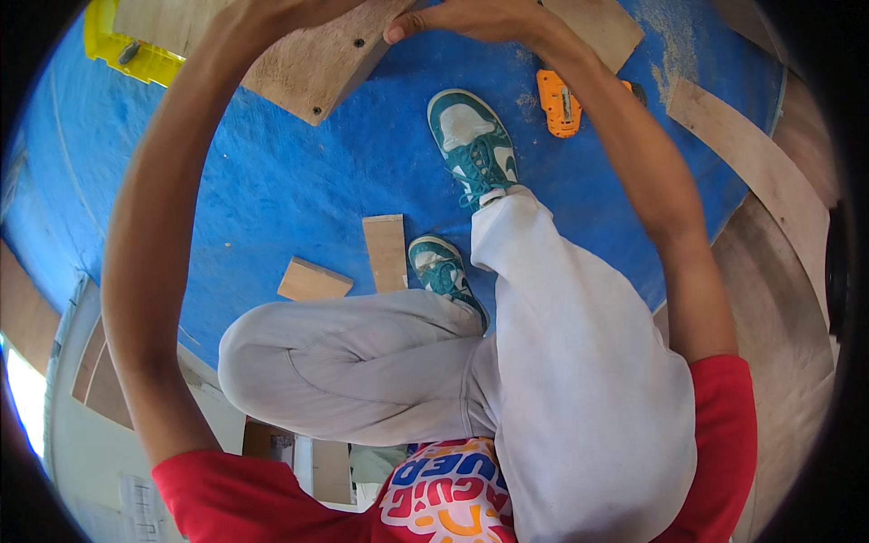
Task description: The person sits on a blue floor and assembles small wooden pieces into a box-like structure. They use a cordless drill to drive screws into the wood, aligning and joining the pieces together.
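Observation:
A plywood board (312, 68) with screw holes lies tilted on the blue tarp (272, 181) at the top of the view. My left hand (272, 14) rests over its upper face, with the fingers cut off by the frame edge. My right hand (471, 20) reaches in from the right, its thumb pressed on the board's right edge and its fingers curled above it. Both forearms stretch up from the lower corners. Below them are my grey trousers and teal-and-white shoes (471, 140).
Two small wood offcuts (314, 281) (386, 252) lie by my nearer foot. An orange tool (558, 101) sits right of the far shoe, a yellow tool (118, 45) at top left. A curved plywood strip (760, 154) and sawdust (670, 36) are on the right.

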`<state>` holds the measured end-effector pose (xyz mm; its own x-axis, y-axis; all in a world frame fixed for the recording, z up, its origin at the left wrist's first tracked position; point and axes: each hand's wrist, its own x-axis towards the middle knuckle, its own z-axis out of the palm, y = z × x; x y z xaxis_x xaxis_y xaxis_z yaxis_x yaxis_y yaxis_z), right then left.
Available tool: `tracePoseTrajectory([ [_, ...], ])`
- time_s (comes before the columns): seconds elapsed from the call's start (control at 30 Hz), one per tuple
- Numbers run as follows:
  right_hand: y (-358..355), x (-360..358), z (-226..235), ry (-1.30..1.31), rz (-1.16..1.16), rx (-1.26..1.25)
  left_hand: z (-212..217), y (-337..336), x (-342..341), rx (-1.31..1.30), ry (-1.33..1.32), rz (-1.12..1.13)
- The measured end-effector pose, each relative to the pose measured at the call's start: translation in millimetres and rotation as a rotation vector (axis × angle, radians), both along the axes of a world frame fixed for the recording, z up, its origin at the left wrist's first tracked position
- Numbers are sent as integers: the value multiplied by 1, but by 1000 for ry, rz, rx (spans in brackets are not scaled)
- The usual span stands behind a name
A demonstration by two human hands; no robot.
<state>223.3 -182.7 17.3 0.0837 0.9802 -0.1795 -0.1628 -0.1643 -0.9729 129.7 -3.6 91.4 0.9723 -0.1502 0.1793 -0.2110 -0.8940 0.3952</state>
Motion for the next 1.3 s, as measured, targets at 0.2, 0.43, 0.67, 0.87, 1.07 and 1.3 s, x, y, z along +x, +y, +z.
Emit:
tracePoseTrajectory([
  [0.2,-6,-8,-8,-18,-134,-1,-12,-11,20,-83,140,158],
  [0.43,-1,-24,-21,51,-236,101,-17,-3,18,-23,158,163],
  [0.67,-6,-33,-13,147,-284,34,-11,-5,16,-41,159,177],
  [0.87,-8,-40,-19,326,-303,23,-16,-6,15,-12,141,122],
  [1.07,-14,-25,-28,-254,-185,71,-19,-10,22,-6,122,176],
  [1.3,0,-18,-56,-371,-198,120,-28,-4,17,-103,440,531],
])
